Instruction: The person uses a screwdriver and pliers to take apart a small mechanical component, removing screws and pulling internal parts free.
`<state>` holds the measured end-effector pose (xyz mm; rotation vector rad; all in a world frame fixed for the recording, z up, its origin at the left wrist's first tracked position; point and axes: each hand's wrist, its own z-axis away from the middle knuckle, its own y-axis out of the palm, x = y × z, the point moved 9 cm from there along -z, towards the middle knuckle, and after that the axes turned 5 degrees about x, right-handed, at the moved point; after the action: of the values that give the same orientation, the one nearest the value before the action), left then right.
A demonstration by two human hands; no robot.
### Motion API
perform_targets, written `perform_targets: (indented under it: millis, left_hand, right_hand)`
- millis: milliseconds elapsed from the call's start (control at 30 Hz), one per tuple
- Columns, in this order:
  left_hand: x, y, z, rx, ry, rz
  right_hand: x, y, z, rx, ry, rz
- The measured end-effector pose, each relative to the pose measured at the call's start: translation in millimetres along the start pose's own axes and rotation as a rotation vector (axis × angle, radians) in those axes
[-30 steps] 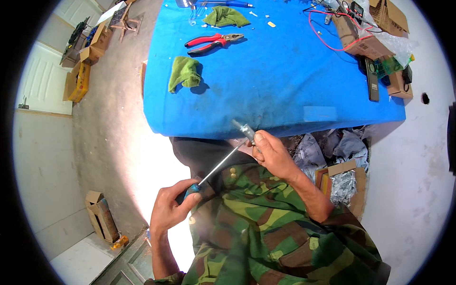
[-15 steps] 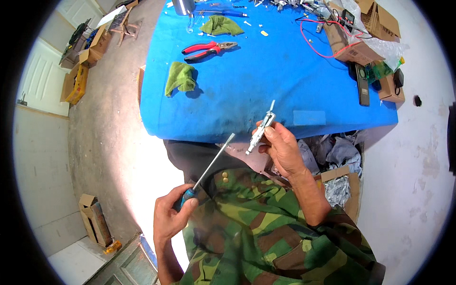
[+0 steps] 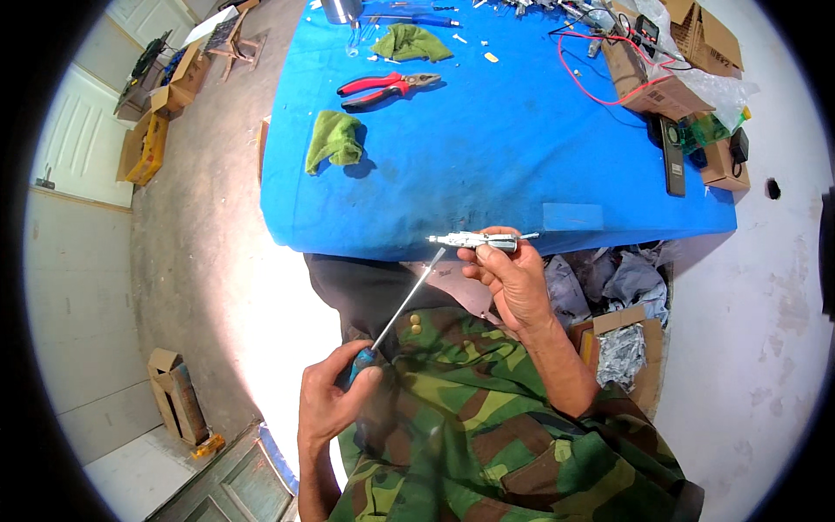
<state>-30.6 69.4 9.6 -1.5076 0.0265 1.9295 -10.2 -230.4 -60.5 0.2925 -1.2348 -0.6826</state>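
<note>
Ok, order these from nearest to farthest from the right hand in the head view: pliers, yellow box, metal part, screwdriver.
1. Metal part: held in the right hand.
2. Screwdriver: to the left, gripped in the left hand.
3. Pliers: forward and left, on the blue table.
4. Yellow box: far left, past the table.

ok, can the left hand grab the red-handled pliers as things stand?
Probably not: the left hand is wrapped around a screwdriver, though nothing visibly covers the pliers on the blue cloth.
</note>
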Motion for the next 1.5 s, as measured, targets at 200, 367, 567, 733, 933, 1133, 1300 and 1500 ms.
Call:
perform_targets:
  millis: [200, 367, 567, 733, 933, 1133, 1300, 1500]
  left_hand:
    - [1, 2, -1, -0.018, -0.073, -0.02]
    - [4, 6, -2, -0.009, -0.098, -0.044]
    - [2, 5, -5, -0.013, -0.107, -0.051]
    - [5, 8, -9, 0.002, -0.123, -0.047]
    - [6, 11, -11, -0.002, -0.071, -0.04]
    - [6, 15, -13, -0.002, -0.08, -0.015]
    - [4, 18, -15, 0.023, -0.126, -0.039]
    - [-8, 14, -15, 0.039, -0.113, -0.098]
  right_hand:
    - [-2, 0, 2, -0.047, -0.012, 0.034]
    - [-11, -1, 5, -0.113, 0.002, 0.059]
    - [-16, 3, 6, -0.138, -0.001, 0.059]
    - [-17, 3, 5, -0.148, -0.033, 0.071]
    - [-22, -1, 8, -0.158, -0.01, 0.102]
    - [-24, 2, 8, -0.13, -0.002, 0.076]
    - [-28, -2, 6, -0.11, 0.007, 0.031]
    - [-18, 0, 3, -0.086, -0.045, 0.184]
